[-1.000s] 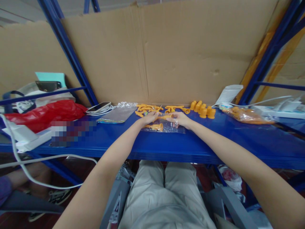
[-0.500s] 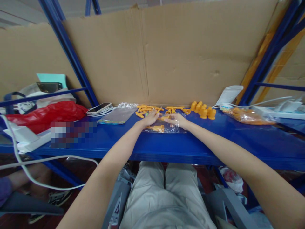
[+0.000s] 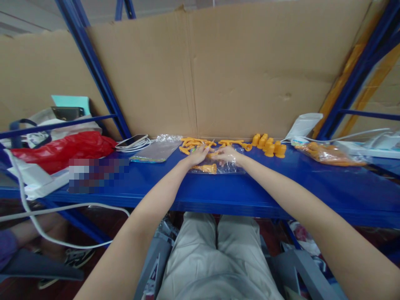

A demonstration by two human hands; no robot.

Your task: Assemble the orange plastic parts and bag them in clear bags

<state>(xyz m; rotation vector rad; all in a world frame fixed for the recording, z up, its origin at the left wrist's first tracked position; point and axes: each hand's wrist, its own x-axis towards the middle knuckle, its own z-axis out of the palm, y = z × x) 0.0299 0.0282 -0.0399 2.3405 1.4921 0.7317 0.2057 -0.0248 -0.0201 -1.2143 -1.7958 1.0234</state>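
Note:
A clear plastic bag (image 3: 233, 169) lies on the blue shelf in front of me, with an orange flared plastic piece (image 3: 206, 168) showing through its lower left part. My left hand (image 3: 197, 156) is closed at the bag's upper left side, its fingers pointing right. From the other side, my right hand (image 3: 230, 155) has its fingers curled on another orange piece (image 3: 214, 155), mostly covered by them. Shiny film lies about the right hand's knuckles. Just behind both hands is a pile of orange curved parts (image 3: 192, 143); more long orange parts (image 3: 233, 142) lie to its right.
Several orange cups (image 3: 269, 146) stand right of my hands. Farther right is a filled bag of orange parts (image 3: 328, 153). On the left are a flat plastic pouch (image 3: 156, 150), a phone (image 3: 133, 141) with white cable and a red bag (image 3: 65, 150). Cardboard (image 3: 237, 71) closes the back.
My right hand has shifted slightly over the bag, and its fingers now cover more of the orange piece. My left hand stays nearly in place. The whole view has moved a little.

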